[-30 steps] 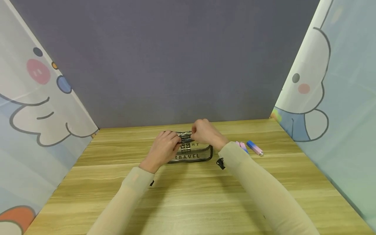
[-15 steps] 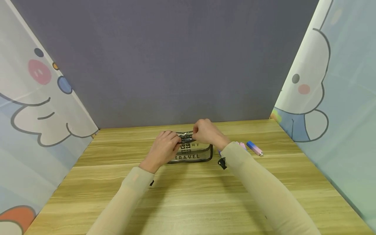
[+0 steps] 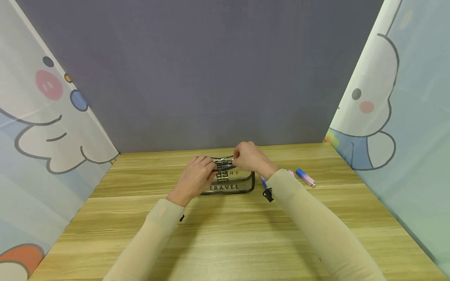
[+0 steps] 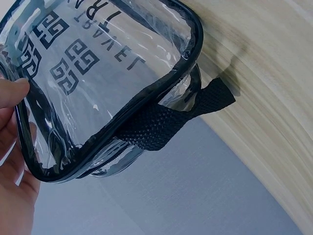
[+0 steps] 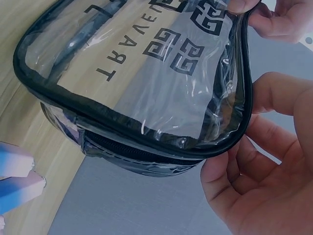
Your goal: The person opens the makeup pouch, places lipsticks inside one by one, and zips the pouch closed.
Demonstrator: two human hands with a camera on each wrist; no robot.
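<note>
A clear plastic travel pouch [image 3: 228, 182] with black piping and the printed word TRAVEL stands on the table in the head view. My left hand [image 3: 198, 173] pinches its upper edge on the left, thumb on the front panel in the left wrist view. At the upper right, my right hand [image 3: 250, 158] grips the top edge between thumb and fingers, with fingertips under the rim near the black zipper [image 5: 127, 149] in the right wrist view. A black webbing strap [image 4: 151, 127] sticks out from the pouch's left end.
A blue-to-pink stick [image 3: 306, 178] with a silvery end lies on the wooden table [image 3: 225, 242] to the right. Another pink and blue thing [image 3: 291, 173] lies partly hidden by my right sleeve. A grey panel [image 3: 218, 78] rises behind the table.
My right hand has slid a little to the right along the pouch's top edge. My left hand and the pouch have stayed nearly still.
</note>
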